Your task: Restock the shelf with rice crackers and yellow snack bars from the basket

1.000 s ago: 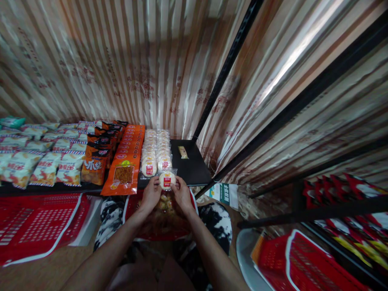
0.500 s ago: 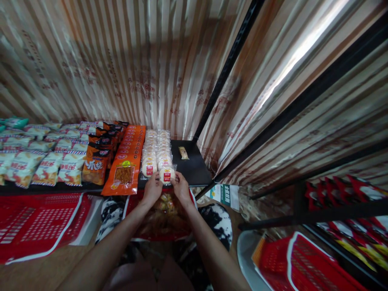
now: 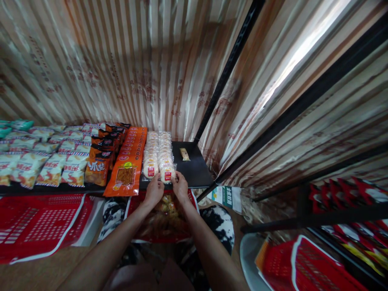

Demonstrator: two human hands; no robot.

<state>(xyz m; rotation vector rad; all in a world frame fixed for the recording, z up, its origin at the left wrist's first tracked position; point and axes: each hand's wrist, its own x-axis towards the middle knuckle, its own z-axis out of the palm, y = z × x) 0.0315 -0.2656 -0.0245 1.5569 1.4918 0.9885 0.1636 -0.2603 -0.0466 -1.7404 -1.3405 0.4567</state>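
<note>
one red-labelled round packet [image 3: 167, 175], near end of the right-hand row of like packets [image 3: 165, 147], black shelf [image 3: 198, 171]; left hand [image 3: 154, 190] and right hand [image 3: 181, 188] flanking, fingers [image 3: 177, 178] of both grasping its edges; orange snack bag [image 3: 125, 161], left of the packets; small wrapped bar [image 3: 184, 154], to the right

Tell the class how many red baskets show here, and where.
3: left basket, at lower left; middle basket, between the knees; right basket, at lower right. More may be hidden.
</note>
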